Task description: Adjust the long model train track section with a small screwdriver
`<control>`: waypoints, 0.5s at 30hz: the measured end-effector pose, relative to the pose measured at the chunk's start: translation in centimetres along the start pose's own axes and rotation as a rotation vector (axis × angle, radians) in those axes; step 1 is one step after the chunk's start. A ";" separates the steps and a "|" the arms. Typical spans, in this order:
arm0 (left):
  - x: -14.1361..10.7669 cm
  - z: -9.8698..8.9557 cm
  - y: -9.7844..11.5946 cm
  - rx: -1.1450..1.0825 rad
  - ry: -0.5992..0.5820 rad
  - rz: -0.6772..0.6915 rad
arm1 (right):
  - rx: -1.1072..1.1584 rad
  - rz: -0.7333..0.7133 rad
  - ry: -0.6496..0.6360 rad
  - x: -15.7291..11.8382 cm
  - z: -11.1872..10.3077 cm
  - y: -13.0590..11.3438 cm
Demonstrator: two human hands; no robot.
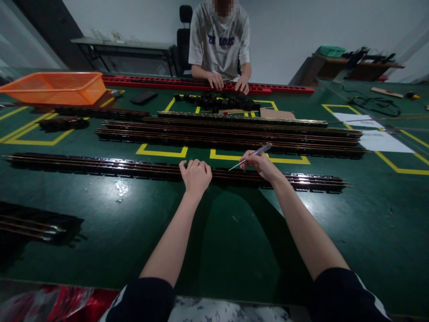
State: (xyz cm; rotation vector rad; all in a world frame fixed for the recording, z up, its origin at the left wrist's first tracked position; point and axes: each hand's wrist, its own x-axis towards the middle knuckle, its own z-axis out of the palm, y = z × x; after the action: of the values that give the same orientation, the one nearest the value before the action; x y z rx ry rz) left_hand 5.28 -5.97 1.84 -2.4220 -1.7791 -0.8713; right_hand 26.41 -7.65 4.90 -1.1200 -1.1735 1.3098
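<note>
A long black strip with thin copper-coloured bars (100, 166) lies across the green table in front of me. My left hand (197, 176) is closed over the strip near its middle, fingers curled down onto it. In my right hand (259, 164) is a slim screwdriver (263, 150), held like a pen and slanted, its tip pointing down to the left at the strip. The tip meets or nearly meets the bars; the exact contact is too small to tell.
Several similar strips (231, 134) lie side by side beyond mine, and another stack (30, 223) is at the near left. An orange basket (53, 87) stands far left. Across the table, a person (219, 40) handles a red rail (288, 89) beside dark parts (214, 102).
</note>
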 end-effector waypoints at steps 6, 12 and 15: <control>0.2 0.2 -1.0 0.048 0.069 -0.034 | -0.009 0.009 0.030 -0.1 -0.6 0.0; 0.3 0.2 -1.6 0.059 0.103 -0.082 | -0.023 0.018 0.053 -0.1 -0.9 0.2; 0.4 0.1 -1.6 0.047 0.095 -0.093 | -0.020 0.019 0.045 -0.1 -0.8 0.2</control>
State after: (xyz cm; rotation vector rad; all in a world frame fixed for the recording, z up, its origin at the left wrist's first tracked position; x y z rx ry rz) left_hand 3.98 -5.05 1.42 -2.2462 -1.8694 -0.9246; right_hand 27.21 -7.73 4.65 -1.1723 -1.1475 1.2831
